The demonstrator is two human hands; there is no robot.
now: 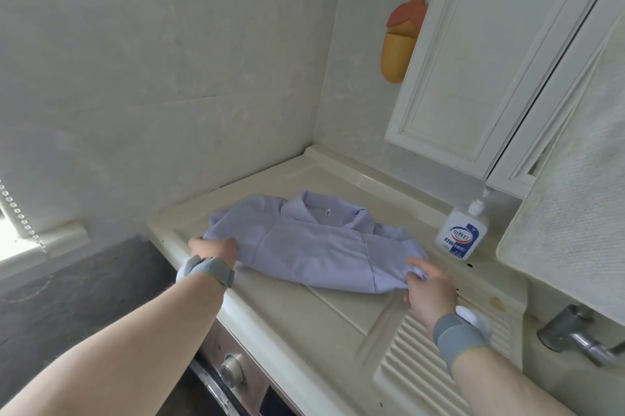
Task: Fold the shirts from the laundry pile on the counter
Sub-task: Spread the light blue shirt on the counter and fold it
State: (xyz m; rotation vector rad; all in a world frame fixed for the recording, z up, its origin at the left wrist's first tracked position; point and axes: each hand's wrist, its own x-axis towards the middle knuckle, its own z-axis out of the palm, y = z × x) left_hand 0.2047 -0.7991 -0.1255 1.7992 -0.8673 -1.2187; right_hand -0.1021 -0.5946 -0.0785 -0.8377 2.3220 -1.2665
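Lavender shirt point(314, 246) lying half-folded on the counter point(297, 321), collar toward the wall; pinched at the left edge by the left hand point(214, 250), at the near right corner by the right hand point(431, 290); likely to bunch or skew under uneven pulls, or to sweep into the soap bottle point(462, 233) just beside

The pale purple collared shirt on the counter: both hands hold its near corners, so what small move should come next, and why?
Probably lift the near edge and fold it away towards the collar. The left hand and right hand each pinch a near corner of the pale purple collared shirt, which lies flat on the cream counter with its sides apparently turned in already.
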